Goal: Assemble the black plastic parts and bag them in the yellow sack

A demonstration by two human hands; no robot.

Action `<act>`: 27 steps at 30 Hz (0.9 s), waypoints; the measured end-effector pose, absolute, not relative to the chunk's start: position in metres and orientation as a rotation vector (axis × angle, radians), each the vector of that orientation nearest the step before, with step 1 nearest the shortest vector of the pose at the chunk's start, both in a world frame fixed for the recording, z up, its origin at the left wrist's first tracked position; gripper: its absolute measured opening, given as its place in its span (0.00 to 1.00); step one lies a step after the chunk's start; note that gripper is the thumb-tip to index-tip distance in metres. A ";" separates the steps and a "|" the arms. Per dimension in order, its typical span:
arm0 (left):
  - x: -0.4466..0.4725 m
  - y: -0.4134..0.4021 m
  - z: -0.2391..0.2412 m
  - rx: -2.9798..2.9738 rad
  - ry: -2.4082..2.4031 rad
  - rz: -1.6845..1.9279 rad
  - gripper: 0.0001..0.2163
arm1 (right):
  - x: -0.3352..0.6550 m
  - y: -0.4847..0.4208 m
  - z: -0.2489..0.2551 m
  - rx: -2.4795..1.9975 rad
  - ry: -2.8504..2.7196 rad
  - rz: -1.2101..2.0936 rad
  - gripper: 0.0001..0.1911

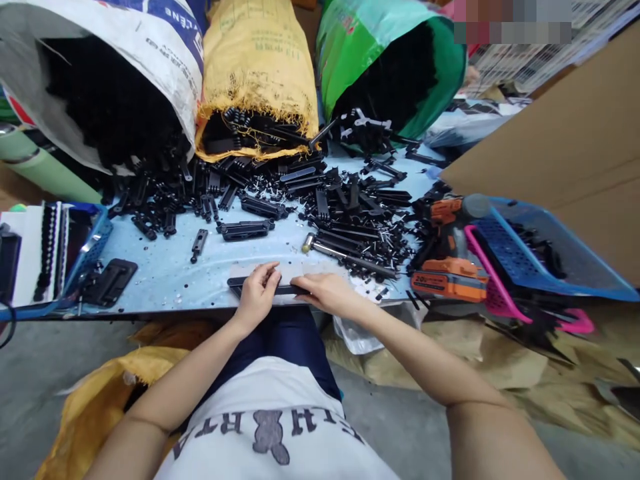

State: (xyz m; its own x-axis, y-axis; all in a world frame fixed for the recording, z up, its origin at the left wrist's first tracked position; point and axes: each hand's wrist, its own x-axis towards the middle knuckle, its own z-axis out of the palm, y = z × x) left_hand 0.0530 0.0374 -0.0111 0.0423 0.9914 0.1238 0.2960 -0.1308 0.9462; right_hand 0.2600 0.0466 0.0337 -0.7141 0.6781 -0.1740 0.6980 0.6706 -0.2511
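Observation:
A long black plastic bar [285, 290] lies level at the front edge of the blue-covered table. My left hand [257, 291] is closed around its left part, with thumb and forefinger close together on top. The fingers of my right hand [326, 292] grip its right end. Just beyond my right hand rests a hammer [345, 256] with a brass-coloured head, its dark handle pointing right. Two assembled black pieces, a ribbed bar [245, 230] and a similar one [265, 207], lie beyond my left hand. A small black bracket [199, 246] sits left of them.
Sacks of black parts, white [175, 73], yellow [260, 60] and green [345, 47], open onto the table. Loose parts and screws [355, 207] spread below them. An orange cordless drill [450, 280] and a blue basket [590, 277] stand right; another basket [97, 243] stands left.

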 end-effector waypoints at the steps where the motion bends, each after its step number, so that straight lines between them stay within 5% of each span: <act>1: 0.051 0.038 -0.014 1.703 1.364 1.061 0.17 | 0.261 0.047 0.027 1.120 2.795 -0.446 0.19; 8: 0.035 0.058 -0.029 2.396 1.328 0.273 0.27 | 0.270 0.055 -0.006 1.168 2.674 -0.341 0.21; 13: 0.036 0.052 -0.034 2.499 1.334 0.329 0.32 | 0.258 0.042 -0.004 1.266 2.656 -0.176 0.24; 22: 0.025 0.048 -0.045 2.524 1.248 0.694 0.20 | 0.245 0.036 0.021 1.243 2.707 0.088 0.20; 27: 0.031 0.052 -0.042 2.495 1.265 0.514 0.25 | 0.254 0.048 0.008 1.226 2.772 0.050 0.21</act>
State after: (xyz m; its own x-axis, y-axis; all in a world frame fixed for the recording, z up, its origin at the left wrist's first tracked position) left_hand 0.0314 0.0515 -0.0425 0.5493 0.8161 0.1797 0.7103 -0.5693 0.4140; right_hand 0.2538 0.0475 0.0077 -0.6678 0.7393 -0.0869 0.7357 0.6733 0.0744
